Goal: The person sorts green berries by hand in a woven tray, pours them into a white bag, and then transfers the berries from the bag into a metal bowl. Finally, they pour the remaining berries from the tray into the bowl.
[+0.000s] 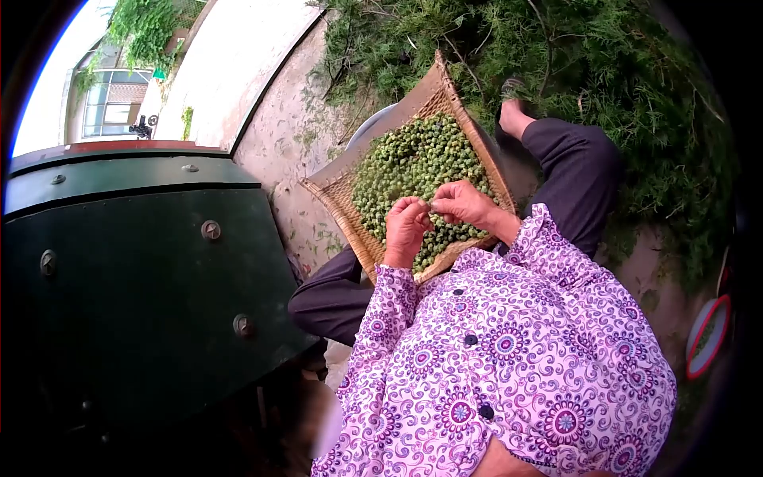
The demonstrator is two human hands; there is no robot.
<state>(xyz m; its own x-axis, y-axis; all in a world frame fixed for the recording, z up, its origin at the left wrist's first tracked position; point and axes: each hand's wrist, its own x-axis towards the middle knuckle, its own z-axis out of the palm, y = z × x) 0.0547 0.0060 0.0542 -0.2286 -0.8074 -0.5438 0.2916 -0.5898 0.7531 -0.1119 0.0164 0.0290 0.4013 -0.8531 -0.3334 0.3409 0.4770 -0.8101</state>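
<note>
A woven winnowing basket [335, 205] lies across my lap, its near edge against my shirt. Heaped in it are many small round green cones or berries [417, 159], a few of them darker. Over the near part of the heap, my left hand [406, 230] has its thumb and fingers pinched together. My right hand [466, 204] meets it from the other side, also pinched, with fingertips almost touching the left ones. Whatever sits between the fingertips is too small to make out.
Leafy evergreen branches [604, 71] pile up ahead and to the right. A dark green metal box or vehicle panel [143, 294] stands close on the left. Part of a pale basin [369, 126] shows behind the basket. A red-rimmed container [696, 338] is at the far right.
</note>
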